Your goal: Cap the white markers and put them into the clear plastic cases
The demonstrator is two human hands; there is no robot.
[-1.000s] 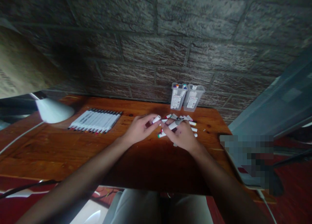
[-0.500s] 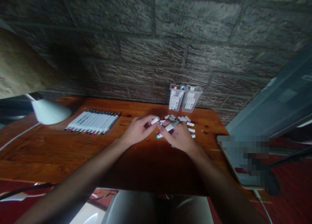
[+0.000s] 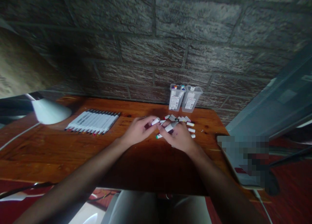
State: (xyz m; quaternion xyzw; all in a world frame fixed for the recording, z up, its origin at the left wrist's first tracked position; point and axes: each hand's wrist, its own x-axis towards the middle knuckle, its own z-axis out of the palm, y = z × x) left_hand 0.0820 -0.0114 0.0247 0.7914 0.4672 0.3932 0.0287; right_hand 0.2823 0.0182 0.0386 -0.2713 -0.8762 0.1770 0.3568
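Note:
My left hand [image 3: 139, 131] is closed, thumb and fingers pinching a short visible length of a white marker [image 3: 155, 121] with a purplish edge. The rest of that piece is hidden by the fingers. Just beside it, my right hand [image 3: 179, 136] wraps round another white marker [image 3: 171, 126], which slants up to the right. Several loose white markers [image 3: 190, 124] with coloured ends lie around and under my right hand, partly covered by it. One with a green end [image 3: 159, 137] shows below the fingers.
To the left, several white markers [image 3: 92, 121] lie side by side in a row. Two clear plastic boxes [image 3: 175, 98] stand against the brick wall, at least one holding markers. A lamp [image 3: 50, 112] is at the table's left; a laptop-like object [image 3: 226, 152], partly blurred, lies right.
Both hands stay almost in place, each with its marker. The right hand's fingers have shifted very slightly; the rest looks the same.

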